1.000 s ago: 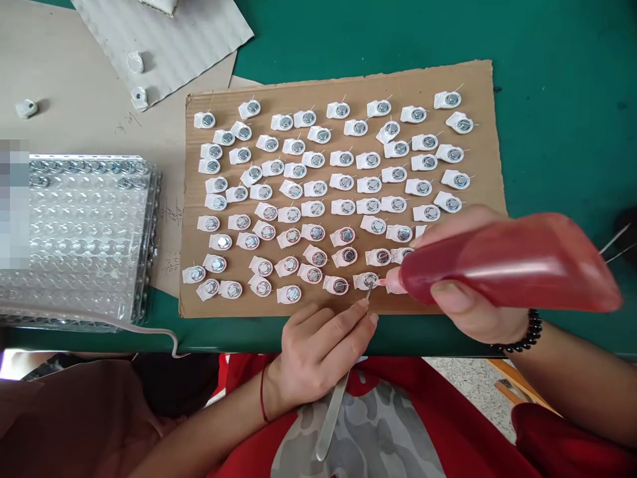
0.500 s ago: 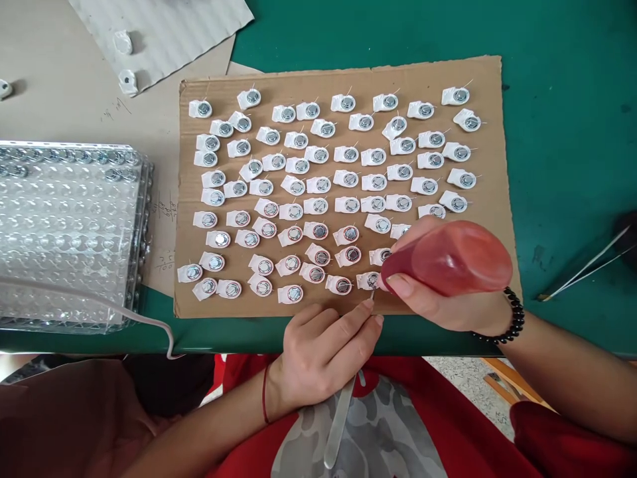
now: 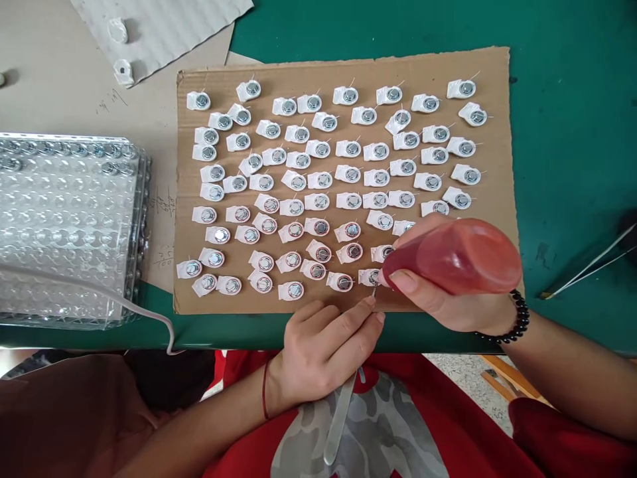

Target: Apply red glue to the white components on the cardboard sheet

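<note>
1. Far to the left of the left grip [image 3: 326,352] stand clear plastic trays [image 3: 74,232], stacked, with metal discs along their upper rows. A pale cable [image 3: 114,299] crosses their lower side towards the near edge.
2. The cardboard sheet [image 3: 184,186] has its left edge between the trays and the left grip. Ahead of both grips it carries many white pieces [image 3: 320,179] with silver discs, set closely, so the gaps there are narrow.
3. The left grip, a bare hand, is clenched on a slim metal tool [image 3: 341,421]. The handle reaches back over the near table edge.
4. Just ahead of the left grip, at the tool's tip, lies one white piece near the cardboard's lower edge.
5. The right grip [image 3: 448,302] is grasping a red bottle [image 3: 452,255], tilted. Its nozzle end meets this same piece; whether it touches, I cannot tell.
6. Right of the right grip, past the cardboard's right edge, the green table [image 3: 572,133] gives wide room. Thin tweezers [image 3: 592,262] lie there.
</note>
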The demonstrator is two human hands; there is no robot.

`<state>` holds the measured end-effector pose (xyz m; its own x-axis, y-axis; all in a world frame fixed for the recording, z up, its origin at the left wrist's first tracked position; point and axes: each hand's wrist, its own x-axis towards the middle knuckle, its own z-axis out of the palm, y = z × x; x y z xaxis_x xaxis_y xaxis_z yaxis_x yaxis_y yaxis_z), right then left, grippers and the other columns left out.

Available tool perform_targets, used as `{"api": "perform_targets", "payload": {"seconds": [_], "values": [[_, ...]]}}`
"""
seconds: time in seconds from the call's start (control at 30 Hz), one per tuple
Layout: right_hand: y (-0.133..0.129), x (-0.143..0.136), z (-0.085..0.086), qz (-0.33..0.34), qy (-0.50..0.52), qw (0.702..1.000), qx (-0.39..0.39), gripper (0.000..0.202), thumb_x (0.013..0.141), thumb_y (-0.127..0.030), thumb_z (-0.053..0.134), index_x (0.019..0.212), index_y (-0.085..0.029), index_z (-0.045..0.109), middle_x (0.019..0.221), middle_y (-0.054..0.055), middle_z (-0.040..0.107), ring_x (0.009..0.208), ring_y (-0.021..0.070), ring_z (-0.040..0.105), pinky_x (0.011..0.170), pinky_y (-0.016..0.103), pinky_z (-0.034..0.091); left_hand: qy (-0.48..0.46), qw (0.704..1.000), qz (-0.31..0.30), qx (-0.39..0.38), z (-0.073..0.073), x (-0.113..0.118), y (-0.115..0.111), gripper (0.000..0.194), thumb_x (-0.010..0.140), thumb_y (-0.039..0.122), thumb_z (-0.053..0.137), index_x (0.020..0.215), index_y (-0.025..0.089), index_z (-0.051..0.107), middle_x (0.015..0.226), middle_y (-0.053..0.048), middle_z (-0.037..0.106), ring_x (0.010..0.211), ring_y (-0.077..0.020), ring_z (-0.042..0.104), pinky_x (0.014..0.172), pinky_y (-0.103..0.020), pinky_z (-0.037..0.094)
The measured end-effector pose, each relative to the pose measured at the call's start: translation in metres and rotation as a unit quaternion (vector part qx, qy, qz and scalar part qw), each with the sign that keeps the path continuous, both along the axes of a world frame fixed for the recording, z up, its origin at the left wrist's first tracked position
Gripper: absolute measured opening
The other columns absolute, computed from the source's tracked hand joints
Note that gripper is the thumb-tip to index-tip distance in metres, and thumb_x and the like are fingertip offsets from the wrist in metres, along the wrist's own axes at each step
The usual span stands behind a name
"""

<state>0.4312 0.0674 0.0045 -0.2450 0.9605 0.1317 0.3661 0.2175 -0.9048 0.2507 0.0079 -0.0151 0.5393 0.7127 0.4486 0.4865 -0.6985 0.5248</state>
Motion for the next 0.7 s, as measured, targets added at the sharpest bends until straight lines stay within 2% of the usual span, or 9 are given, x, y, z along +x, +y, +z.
{"api": "perform_targets", "payload": {"seconds": [0.37,0.57,0.7], "values": [[0.0001,0.0004,0.0011,-0.01,-0.006,1.0,0.004,0.01,0.073,-0.029,0.065,0.073,-0.025,0.056,0.07,-0.002,0.063,0.062,0.0149,0.059,0.062,0.031,0.053,-0.009,1.0,0.001,-0.024,-0.0055,-0.0019,-0.0024,0.017,0.08,0.006,0.054,0.096,0.008,0.059,0.098,-0.013,0.068,0.068,-0.0143,0.064,0.05,-0.025,0.049],[0.0017,0.0018,0.0008,-0.011,-0.01,1.0,0.018,0.011,0.073,-0.028,0.066,0.073,-0.024,0.056,0.071,-0.003,0.063,0.064,0.0121,0.059,0.063,0.027,0.052,-0.005,0.999,0.006,-0.033,-0.0039,-0.0015,-0.0015,0.018,0.079,0.006,0.056,0.096,0.008,0.059,0.098,-0.012,0.068,0.068,-0.0141,0.064,0.052,-0.024,0.05],[0.0016,0.0014,0.0008,-0.013,-0.009,1.0,0.015,0.011,0.074,-0.029,0.066,0.073,-0.026,0.056,0.071,-0.003,0.063,0.064,0.0143,0.059,0.063,0.029,0.053,-0.005,0.999,0.006,-0.033,-0.0048,-0.0018,-0.0017,0.019,0.078,0.006,0.057,0.097,0.008,0.059,0.098,-0.012,0.068,0.071,-0.0146,0.065,0.056,-0.025,0.051]]}}
